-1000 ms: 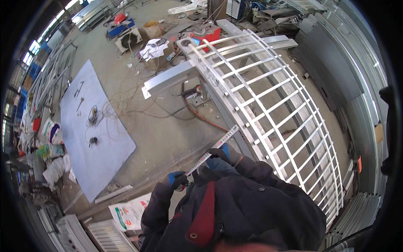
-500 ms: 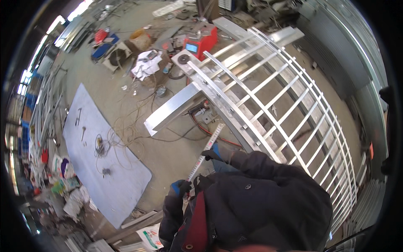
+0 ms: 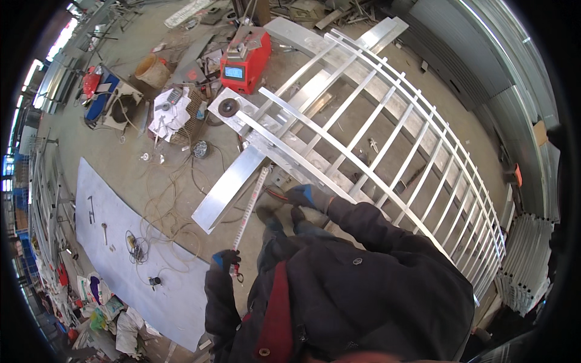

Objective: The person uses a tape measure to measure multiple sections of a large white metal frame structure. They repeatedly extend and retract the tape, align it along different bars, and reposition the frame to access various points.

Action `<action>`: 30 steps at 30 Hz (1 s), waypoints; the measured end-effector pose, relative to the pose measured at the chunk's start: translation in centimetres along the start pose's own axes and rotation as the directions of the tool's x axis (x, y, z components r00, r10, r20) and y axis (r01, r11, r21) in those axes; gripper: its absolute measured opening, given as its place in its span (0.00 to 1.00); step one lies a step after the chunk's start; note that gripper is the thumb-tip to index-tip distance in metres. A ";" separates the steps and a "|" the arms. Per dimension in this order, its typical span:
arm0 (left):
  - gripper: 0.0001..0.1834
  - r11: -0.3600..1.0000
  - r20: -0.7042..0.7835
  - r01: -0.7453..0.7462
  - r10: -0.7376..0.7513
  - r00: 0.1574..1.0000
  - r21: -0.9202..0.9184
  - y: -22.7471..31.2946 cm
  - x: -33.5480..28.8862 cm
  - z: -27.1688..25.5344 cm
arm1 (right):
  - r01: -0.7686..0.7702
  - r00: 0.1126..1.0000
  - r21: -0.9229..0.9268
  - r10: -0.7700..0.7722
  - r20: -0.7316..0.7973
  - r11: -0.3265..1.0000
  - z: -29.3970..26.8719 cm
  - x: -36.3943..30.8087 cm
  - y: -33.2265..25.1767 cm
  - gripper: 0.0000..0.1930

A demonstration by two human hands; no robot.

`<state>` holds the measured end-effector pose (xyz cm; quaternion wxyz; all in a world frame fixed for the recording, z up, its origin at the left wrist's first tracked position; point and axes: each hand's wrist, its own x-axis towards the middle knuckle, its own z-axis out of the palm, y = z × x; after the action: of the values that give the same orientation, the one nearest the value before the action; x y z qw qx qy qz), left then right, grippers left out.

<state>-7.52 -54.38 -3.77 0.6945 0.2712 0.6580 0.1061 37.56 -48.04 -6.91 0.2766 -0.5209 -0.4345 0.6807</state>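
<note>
My left hand (image 3: 226, 259), in a black and blue glove, is closed around the case end of a tape measure (image 3: 245, 219). Its pale blade is drawn out and slants up and away, with its far end close to a short flat metal bar and the frame's near corner. My right hand (image 3: 307, 196), gloved the same way, is apart from the blade, beside the near rail of a white metal railing frame (image 3: 387, 181). Its fingers point left, seemingly loose with nothing in them. The frame has several crossbars and a curved far side, and rests on broad metal beams.
A red machine with a small screen (image 3: 245, 60) stands beyond the frame's corner. Papers lie on a basket (image 3: 172, 115) to its left. Loose cables (image 3: 172, 206) trail over the floor toward a pale sheet (image 3: 115, 230) with tools on it. Metal profiles (image 3: 526, 254) are stacked at right.
My right hand has left the tape blade and moved beside the frame's rail. My left hand has shifted left with the tape measure, and more of the blade shows. The view has shifted too.
</note>
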 end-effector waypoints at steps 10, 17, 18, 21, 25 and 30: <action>0.17 0.969 0.081 -0.060 0.042 0.996 0.239 8.5 15.7 -8.0 | -0.095 0.903 -0.234 -0.015 -0.429 0.968 -5.7 8.2 -4.8 0.21; 0.15 0.971 0.081 -0.009 -0.011 0.997 0.240 12.3 21.7 -10.4 | 0.028 0.851 -0.715 -0.391 -0.349 0.699 -7.4 20.6 -7.2 0.27; 0.15 0.972 0.056 0.070 -0.085 0.995 0.224 12.6 22.0 -10.3 | 0.027 0.856 -0.760 -0.408 -0.318 0.649 -7.8 22.6 -7.2 0.28; 0.16 0.979 0.054 0.098 -0.109 0.993 0.179 13.5 23.1 -9.6 | 0.126 0.826 -0.864 -0.535 -0.181 0.487 -9.1 27.7 -6.3 0.30; 0.16 0.975 0.055 0.218 -0.220 0.974 0.051 14.1 23.9 -8.8 | 0.112 0.888 -0.936 -0.456 -0.056 0.333 -9.9 32.9 -4.8 0.36; 0.17 0.967 0.057 0.233 -0.239 0.969 0.103 15.5 25.2 -8.9 | 0.208 0.872 -0.963 -0.479 0.103 0.170 -10.3 34.6 -4.2 0.36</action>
<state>-10.14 -26.71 -17.21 0.7108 0.2273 0.6654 -0.0183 36.46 -14.32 -20.28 0.0988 -0.5388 -0.8262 0.1319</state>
